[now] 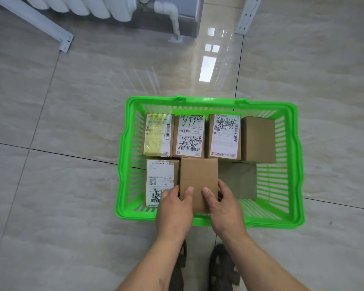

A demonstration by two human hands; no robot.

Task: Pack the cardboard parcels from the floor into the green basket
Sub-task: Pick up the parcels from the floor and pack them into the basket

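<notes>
Green basket (208,101) sits on the tiled floor (72,122), long side facing the person. Back row holds 4 parcels side by side, edges touching: yellow-taped parcel (157,135) at far left, scribbled-label parcel (189,136) next, white-label parcel (224,136) third, plain brown parcel (258,139) at right, just beside the right wall. Front row: QR-label parcel (160,181) at left, close to the left wall; plain parcel (199,181) in the middle, its top face nearer the camera than its neighbours'; grey-brown parcel (237,180) lower, to the right. Open room only at front right, betw. the grey-brown parcel and the right wall, where slatted basket bottom shows.

Left hand (173,208) grips the plain parcel's near left edge, thumb on the top face, fingers curled down the side & over the QR-label parcel's corner. Right hand (224,203) grips the near right edge, thumb on top, fingers round the side. Both wrists cross the basket's near rim.

Floor around the basket is open on all sides. Radiator (82,5) & pipe (172,15) at far wall; white metal legs (247,15) well apart from the basket. Sandals (223,267) just behind the near rim.
</notes>
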